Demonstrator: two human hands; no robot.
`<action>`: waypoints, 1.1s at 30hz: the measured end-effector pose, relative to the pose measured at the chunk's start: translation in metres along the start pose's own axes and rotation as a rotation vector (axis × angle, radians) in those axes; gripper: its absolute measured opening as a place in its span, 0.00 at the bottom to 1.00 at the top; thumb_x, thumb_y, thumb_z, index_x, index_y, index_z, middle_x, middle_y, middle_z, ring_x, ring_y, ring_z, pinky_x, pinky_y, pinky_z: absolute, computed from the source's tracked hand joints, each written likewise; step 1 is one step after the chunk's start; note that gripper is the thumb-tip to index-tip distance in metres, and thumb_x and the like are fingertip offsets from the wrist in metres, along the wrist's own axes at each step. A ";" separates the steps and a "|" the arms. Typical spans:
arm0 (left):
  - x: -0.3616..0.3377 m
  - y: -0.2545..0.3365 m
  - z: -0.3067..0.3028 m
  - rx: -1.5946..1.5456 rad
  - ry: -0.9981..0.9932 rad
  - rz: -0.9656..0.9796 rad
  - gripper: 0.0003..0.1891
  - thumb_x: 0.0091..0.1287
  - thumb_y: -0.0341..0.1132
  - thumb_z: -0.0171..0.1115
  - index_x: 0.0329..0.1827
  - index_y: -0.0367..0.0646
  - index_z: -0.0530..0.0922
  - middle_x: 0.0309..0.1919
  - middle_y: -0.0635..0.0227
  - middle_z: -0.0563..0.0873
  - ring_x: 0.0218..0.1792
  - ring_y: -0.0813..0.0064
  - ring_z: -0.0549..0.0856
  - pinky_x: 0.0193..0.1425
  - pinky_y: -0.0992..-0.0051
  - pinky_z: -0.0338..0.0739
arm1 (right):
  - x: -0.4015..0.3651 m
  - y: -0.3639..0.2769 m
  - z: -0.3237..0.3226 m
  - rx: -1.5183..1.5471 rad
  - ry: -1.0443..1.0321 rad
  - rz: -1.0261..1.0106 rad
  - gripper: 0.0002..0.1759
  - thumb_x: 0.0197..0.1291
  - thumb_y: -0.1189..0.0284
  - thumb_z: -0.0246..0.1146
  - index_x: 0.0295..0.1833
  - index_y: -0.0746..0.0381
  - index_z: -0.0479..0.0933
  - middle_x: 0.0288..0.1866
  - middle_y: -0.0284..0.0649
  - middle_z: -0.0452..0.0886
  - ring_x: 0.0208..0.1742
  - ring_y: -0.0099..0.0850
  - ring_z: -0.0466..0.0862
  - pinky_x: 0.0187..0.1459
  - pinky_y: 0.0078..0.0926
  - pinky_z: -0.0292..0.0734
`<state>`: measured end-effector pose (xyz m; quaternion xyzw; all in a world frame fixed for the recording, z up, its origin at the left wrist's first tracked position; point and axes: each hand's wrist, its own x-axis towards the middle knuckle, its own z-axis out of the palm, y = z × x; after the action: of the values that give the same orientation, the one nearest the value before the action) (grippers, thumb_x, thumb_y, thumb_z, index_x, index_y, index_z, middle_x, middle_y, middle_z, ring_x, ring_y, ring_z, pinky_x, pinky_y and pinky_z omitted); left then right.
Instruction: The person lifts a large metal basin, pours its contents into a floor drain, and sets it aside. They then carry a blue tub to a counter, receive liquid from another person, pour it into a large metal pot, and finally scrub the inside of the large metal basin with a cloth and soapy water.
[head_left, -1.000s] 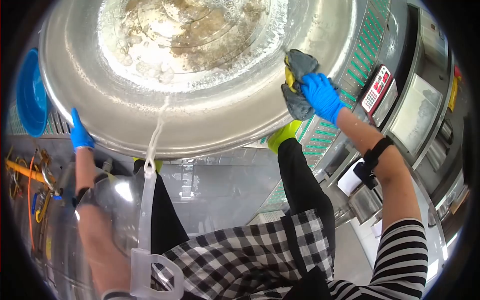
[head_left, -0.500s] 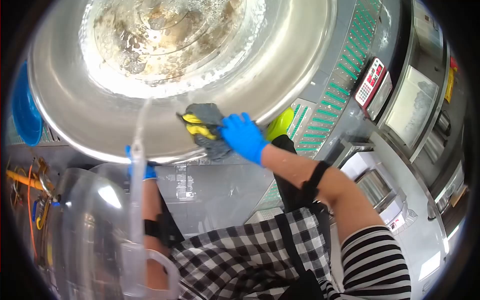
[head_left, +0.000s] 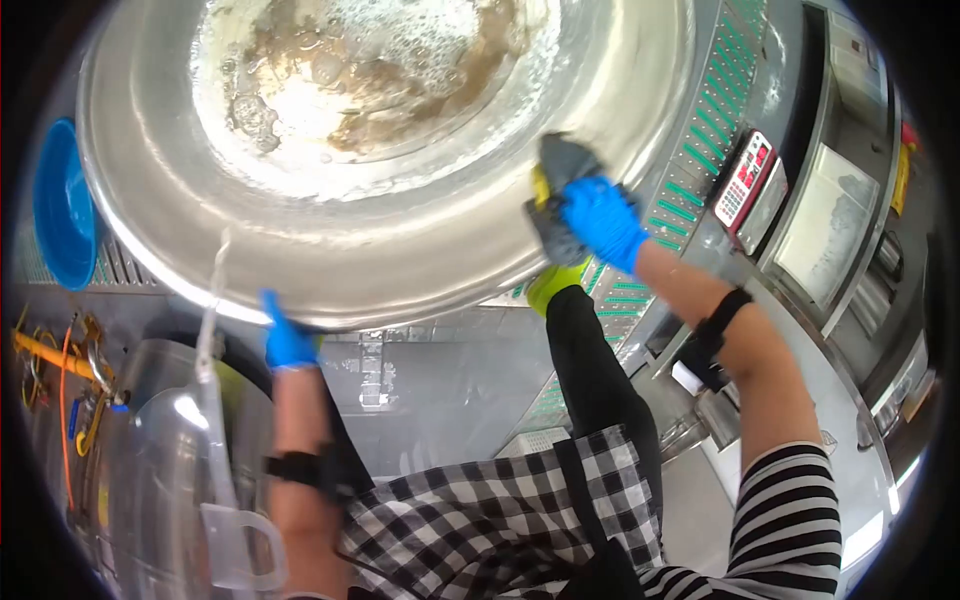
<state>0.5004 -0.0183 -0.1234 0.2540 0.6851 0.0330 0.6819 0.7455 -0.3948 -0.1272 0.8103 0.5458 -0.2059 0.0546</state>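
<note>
A large round metal basin (head_left: 400,265) fills the upper part of the view, with foamy brownish water (head_left: 400,85) in its bottom. My right hand (head_left: 605,222), in a blue glove, is closed on a grey cleaning cloth (head_left: 565,165) with a yellow patch. It presses the cloth against the basin's right inner wall, near the rim. At the basin's near left edge, my left hand (head_left: 290,340), also gloved in blue, grips the rim with the thumb up over it; its other fingers are mostly hidden.
A blue plastic bowl (head_left: 66,205) is at far left. Transparent plastic containers (head_left: 165,450) and a translucent handled jug (head_left: 240,550) are at lower left. A red-and-white scale (head_left: 748,180) stands on the right, beyond a green-slotted floor grate (head_left: 700,150).
My right hand has moved the cloth right and slightly up along the basin's wall. The basin sits a little farther right in view. My left hand shows more clearly at the rim.
</note>
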 end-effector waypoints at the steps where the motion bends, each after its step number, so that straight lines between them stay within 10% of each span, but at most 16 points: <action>1: -0.018 -0.046 0.009 0.017 -0.045 -0.081 0.25 0.59 0.51 0.50 0.56 0.47 0.65 0.43 0.61 0.74 0.43 0.64 0.75 0.48 0.64 0.70 | 0.008 -0.026 -0.010 0.113 -0.008 0.120 0.06 0.45 0.71 0.53 0.28 0.61 0.73 0.33 0.40 0.72 0.38 0.37 0.72 0.40 0.36 0.65; 3: -0.038 -0.145 0.038 -0.167 0.136 -0.114 0.25 0.57 0.50 0.54 0.49 0.38 0.70 0.36 0.63 0.76 0.28 0.69 0.74 0.33 0.68 0.73 | 0.020 -0.069 -0.010 0.223 -0.112 0.044 0.08 0.46 0.71 0.53 0.34 0.57 0.72 0.36 0.38 0.71 0.40 0.37 0.71 0.41 0.35 0.65; 6: -0.071 -0.113 0.097 -0.020 0.622 -0.195 0.27 0.55 0.51 0.56 0.48 0.35 0.70 0.37 0.63 0.76 0.29 0.69 0.76 0.32 0.69 0.74 | 0.031 -0.119 -0.009 0.227 -0.105 0.057 0.10 0.45 0.72 0.52 0.37 0.56 0.72 0.38 0.37 0.70 0.43 0.36 0.70 0.44 0.38 0.62; 9: -0.019 -0.068 0.011 0.034 0.266 0.028 0.24 0.53 0.51 0.58 0.42 0.38 0.73 0.36 0.65 0.78 0.32 0.68 0.79 0.30 0.69 0.76 | 0.028 -0.120 -0.007 0.220 0.088 0.004 0.05 0.44 0.71 0.52 0.29 0.56 0.72 0.33 0.37 0.71 0.39 0.36 0.70 0.42 0.39 0.63; 15: 0.030 0.106 -0.041 0.685 0.199 0.407 0.25 0.53 0.45 0.61 0.44 0.30 0.73 0.36 0.59 0.79 0.32 0.68 0.79 0.37 0.69 0.76 | -0.018 0.040 0.005 -0.104 -0.073 0.068 0.08 0.44 0.70 0.52 0.32 0.56 0.73 0.38 0.39 0.71 0.43 0.35 0.70 0.48 0.42 0.63; 20: 0.037 0.149 0.002 0.521 0.274 0.362 0.26 0.58 0.45 0.54 0.50 0.30 0.68 0.29 0.65 0.79 0.26 0.72 0.78 0.34 0.71 0.75 | -0.033 0.095 -0.003 -0.399 -0.104 -0.013 0.10 0.46 0.70 0.51 0.37 0.58 0.71 0.43 0.41 0.69 0.48 0.37 0.68 0.51 0.41 0.62; 21: 0.113 0.131 -0.086 0.909 0.061 0.734 0.26 0.61 0.45 0.50 0.55 0.33 0.63 0.31 0.67 0.79 0.30 0.74 0.77 0.39 0.71 0.74 | -0.037 0.090 0.002 -0.374 -0.176 -0.007 0.10 0.47 0.70 0.51 0.37 0.59 0.71 0.44 0.43 0.69 0.49 0.37 0.68 0.51 0.40 0.62; 22: 0.048 0.104 -0.026 0.653 0.325 0.351 0.32 0.56 0.56 0.51 0.49 0.32 0.70 0.44 0.60 0.76 0.42 0.69 0.76 0.46 0.71 0.71 | -0.039 0.080 0.004 -0.366 -0.176 -0.006 0.10 0.47 0.70 0.51 0.37 0.59 0.71 0.44 0.43 0.69 0.49 0.37 0.68 0.51 0.40 0.62; 26: -0.003 0.022 0.002 0.236 0.284 0.339 0.30 0.58 0.52 0.52 0.55 0.36 0.65 0.49 0.62 0.73 0.46 0.70 0.74 0.51 0.72 0.69 | -0.020 0.026 -0.006 0.344 -0.704 -0.181 0.26 0.29 0.62 0.66 0.38 0.62 0.71 0.46 0.49 0.69 0.47 0.44 0.70 0.49 0.30 0.67; 30: -0.010 0.018 0.002 0.179 0.258 0.348 0.28 0.59 0.49 0.52 0.53 0.34 0.67 0.47 0.61 0.74 0.43 0.71 0.75 0.48 0.74 0.71 | 0.029 -0.078 0.021 1.090 -0.552 -0.315 0.36 0.24 0.56 0.68 0.44 0.64 0.72 0.42 0.50 0.70 0.43 0.47 0.71 0.48 0.35 0.67; 33: -0.024 0.012 0.018 0.188 0.240 0.406 0.27 0.60 0.48 0.51 0.52 0.32 0.67 0.45 0.60 0.74 0.41 0.73 0.75 0.46 0.74 0.71 | 0.089 -0.167 0.038 1.047 -0.346 -0.261 0.35 0.37 0.52 0.62 0.51 0.63 0.68 0.47 0.53 0.65 0.47 0.49 0.67 0.49 0.40 0.64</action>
<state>0.5202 -0.0225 -0.0976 0.4430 0.6961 0.1355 0.5485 0.6122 -0.2631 -0.1738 0.6097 0.4495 -0.5842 -0.2916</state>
